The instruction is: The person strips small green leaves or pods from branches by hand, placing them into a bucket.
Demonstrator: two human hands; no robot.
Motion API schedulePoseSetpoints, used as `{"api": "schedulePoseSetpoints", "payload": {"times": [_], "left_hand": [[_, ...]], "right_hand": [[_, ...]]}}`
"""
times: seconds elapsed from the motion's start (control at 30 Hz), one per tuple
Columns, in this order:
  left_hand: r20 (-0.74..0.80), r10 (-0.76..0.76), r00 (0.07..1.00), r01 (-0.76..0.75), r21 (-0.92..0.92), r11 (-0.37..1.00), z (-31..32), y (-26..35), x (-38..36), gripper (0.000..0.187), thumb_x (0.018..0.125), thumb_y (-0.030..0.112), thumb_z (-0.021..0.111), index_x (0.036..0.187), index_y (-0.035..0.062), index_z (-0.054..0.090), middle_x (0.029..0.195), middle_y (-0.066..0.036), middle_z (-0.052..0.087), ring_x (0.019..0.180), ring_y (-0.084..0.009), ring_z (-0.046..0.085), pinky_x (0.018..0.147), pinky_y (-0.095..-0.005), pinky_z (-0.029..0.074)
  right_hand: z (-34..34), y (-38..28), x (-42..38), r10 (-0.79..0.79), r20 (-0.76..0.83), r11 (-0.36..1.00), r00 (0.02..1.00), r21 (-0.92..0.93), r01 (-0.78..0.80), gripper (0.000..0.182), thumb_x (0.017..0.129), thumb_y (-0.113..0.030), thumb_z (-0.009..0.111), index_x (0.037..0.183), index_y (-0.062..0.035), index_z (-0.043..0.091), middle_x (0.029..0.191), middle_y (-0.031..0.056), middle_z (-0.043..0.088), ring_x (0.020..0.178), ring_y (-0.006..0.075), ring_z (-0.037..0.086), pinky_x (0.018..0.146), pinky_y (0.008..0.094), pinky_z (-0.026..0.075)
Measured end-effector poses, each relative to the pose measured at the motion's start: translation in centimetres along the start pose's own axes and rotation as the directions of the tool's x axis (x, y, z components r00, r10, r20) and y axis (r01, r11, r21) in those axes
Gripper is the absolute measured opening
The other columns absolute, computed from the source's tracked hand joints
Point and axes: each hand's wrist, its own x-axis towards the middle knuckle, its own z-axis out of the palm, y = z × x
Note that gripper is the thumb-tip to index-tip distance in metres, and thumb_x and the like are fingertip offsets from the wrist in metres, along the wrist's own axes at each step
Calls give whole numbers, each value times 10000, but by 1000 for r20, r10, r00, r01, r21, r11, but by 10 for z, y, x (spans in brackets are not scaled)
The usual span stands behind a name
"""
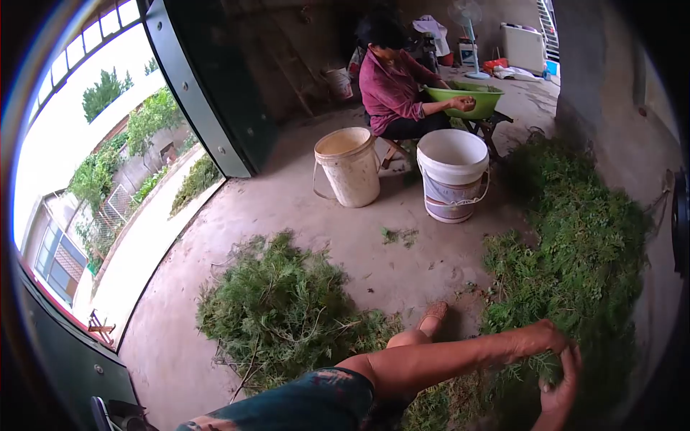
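Observation:
At the lower right my left arm stretches across the view, and my left hand [552, 337] bends downward with its fingers curled around a feathery green sprig [530, 368]. Just below, my right hand [560, 396] meets it, thumb raised and fingers closed against the same greenery. The exact grip of both hands is partly hidden. Beneath and behind them lies a long heap of cut evergreen branches [575, 251] along the wall. A second pile of branches [277, 309] lies on the floor to the left of my leg.
A cream bucket [348, 172] and a white bucket [453, 161] stand on the concrete floor ahead. Behind them a seated person [392, 90] in a maroon shirt handles a green basin [478, 100] on a stool. An open doorway is at left; a fan [471, 36] stands at the back.

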Motion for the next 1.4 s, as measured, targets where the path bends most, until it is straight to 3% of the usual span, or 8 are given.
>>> {"api": "schedulePoseSetpoints", "payload": {"times": [0.17,0.23,0.37,0.77,0.83,1.03,1.2,1.4], "left_hand": [[64,200,978,-207,132,969,-14,-9,4,277,810,228,521,866,-24,622,827,-94,620,764,-142,528,755,-290,427],[-56,-57,997,58,1,998,-17,13,-4,325,828,273,524,905,-23,631,803,-112,630,750,-154,551,737,-306,441],[-183,-208,961,247,225,942,-29,10,-9,387,842,324,516,935,-35,628,789,-128,636,753,-185,579,715,-328,456],[-342,-30,939,195,461,866,-31,1,-10,282,818,253,558,795,-24,607,641,-96,606,597,-199,571,610,-349,459],[-284,-132,950,86,-169,982,-32,-11,-2,184,800,199,587,768,22,624,646,-21,602,578,-131,539,582,-313,449],[-91,-424,901,272,-643,716,-41,29,-26,167,831,205,596,932,78,634,759,9,634,587,-52,545,430,-181,336],[-264,-410,873,157,-643,749,-20,52,-39,206,831,137,603,1006,28,586,845,-63,629,622,-95,547,545,-176,424],[-137,-346,928,208,-582,786,-35,34,-27,228,853,194,598,1003,22,582,862,-61,631,674,-98,578,541,-205,455]], "right_hand": [[-5,9,1,141,-100,984,985,119,-129,271,862,-224,542,1091,-79,554,887,-19,538,662,34,497,345,179,277],[-14,29,14,-115,-20,971,993,-215,108,333,861,-244,550,1147,-74,539,987,19,544,795,83,525,484,230,419],[19,23,20,31,-250,996,968,-73,-50,372,871,-282,554,1154,-43,523,1094,68,517,1039,180,472,883,322,397],[-5,43,39,26,-150,999,988,-24,-30,421,864,-285,588,1200,-44,510,1163,63,524,1074,170,490,920,337,397],[13,34,38,38,4,993,999,111,-38,399,862,-262,589,1192,-50,515,1141,59,537,1040,163,511,882,320,423],[37,9,28,137,211,818,968,528,-231,194,860,-150,577,1033,-63,564,788,31,582,459,82,452,357,229,360],[37,14,31,30,406,625,913,706,-334,152,892,-180,517,970,-65,579,682,20,540,396,93,395,344,228,305],[38,5,29,158,155,645,975,731,-221,222,906,-301,530,899,-80,555,680,17,520,440,89,400,375,209,298]]}}
